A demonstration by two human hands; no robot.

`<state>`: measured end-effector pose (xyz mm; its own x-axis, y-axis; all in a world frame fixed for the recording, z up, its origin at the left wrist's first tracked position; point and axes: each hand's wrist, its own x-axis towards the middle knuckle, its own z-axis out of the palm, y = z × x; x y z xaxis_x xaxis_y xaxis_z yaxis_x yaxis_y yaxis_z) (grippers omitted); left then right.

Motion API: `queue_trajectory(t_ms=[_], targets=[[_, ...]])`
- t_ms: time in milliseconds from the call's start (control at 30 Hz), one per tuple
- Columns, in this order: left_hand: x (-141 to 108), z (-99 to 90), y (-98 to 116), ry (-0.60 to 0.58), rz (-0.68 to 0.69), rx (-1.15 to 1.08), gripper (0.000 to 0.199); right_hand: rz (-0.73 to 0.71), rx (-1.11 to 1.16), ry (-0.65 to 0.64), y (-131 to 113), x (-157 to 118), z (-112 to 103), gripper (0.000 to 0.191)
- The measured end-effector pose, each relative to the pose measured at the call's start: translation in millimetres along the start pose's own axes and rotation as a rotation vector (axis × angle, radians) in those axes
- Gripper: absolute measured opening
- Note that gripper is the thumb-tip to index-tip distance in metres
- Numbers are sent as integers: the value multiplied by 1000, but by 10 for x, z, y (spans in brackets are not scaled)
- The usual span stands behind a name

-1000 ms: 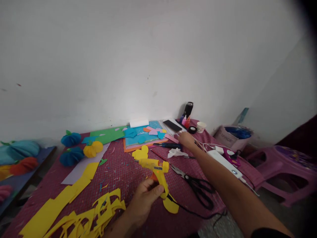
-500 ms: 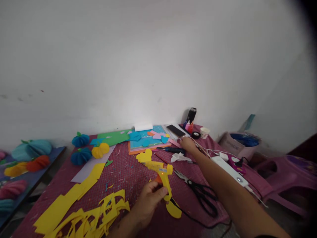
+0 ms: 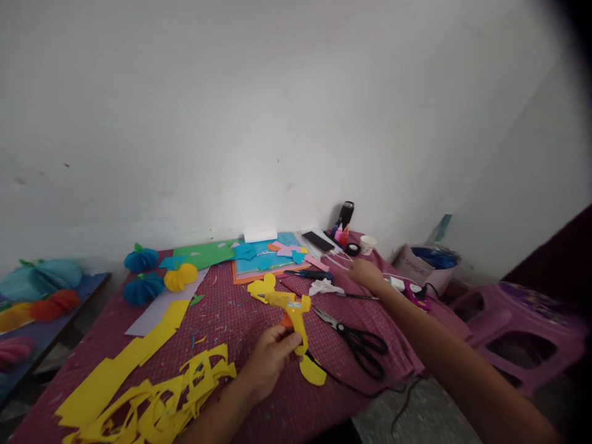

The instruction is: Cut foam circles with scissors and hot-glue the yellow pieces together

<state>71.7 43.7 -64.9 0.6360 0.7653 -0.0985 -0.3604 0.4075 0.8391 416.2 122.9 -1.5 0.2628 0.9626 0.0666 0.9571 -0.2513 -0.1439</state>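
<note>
Dim, greyish light is falling over the scene, the wall [image 3: 277, 135] showing palest low around its middle. A soft shadow is lying left of the black bottle [image 3: 346, 213]. Blackness is swallowing the upper right corner, edge distortion is stretching the stool [image 3: 522, 322], and mild blur is softening details.

A pink stool [image 3: 502, 317] stands on grey floor [image 3: 430, 410] beside pale walls [image 3: 277, 123].

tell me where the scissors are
In the head view, the scissors lie on the table right of centre, just right of the glue gun in the left hand.
</note>
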Motion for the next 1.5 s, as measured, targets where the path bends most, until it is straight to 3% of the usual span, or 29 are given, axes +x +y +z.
queue_trajectory(t_ms=[100, 200, 267, 333, 367, 433, 600, 767, 1100, 1233, 1500], targets=[[0, 2, 12, -3, 11, 7, 29, 88, 232, -1, 222, -420, -137, 21], [-12, 14, 38, -9, 0, 22, 29, 112, 491, 48, 280, -947, -198, 26], [-26, 25, 55, -21, -5, 14, 28, 86, 686, 107, 172, -1275, -173, 29], [-39, 36, 65, -33, -12, -1, 29, 56, 1187, 173, -47, -1527, -110, 24], [-44, 40, 66, -39, -14, -7, 29, 42, 1322, 225, -185, -1617, -75, 20], [-48, 45, 63, -49, -12, -13, 31, 2, 1420, 273, -482, -1734, -19, 17], [-32, 38, 51, -45, 17, 18, 36, -73, 1544, 161, -1065, -1834, 2, 15], [-24, 26, 32, -42, 41, 73, 33, -99, 1760, 83, -1317, -1872, -9, 12], [-58, 68, 43, -67, 138, 203, 30, 44, 1913, 192, -1413, -1888, 124, 20], [-82, 103, 77, -95, 188, 198, 29, 93, 1989, 167, -1421, -1878, 170, 23], [-106, 112, 108, -96, 212, 339, 21, 45, 1861, 183, -1419, -1886, 238, 23]])
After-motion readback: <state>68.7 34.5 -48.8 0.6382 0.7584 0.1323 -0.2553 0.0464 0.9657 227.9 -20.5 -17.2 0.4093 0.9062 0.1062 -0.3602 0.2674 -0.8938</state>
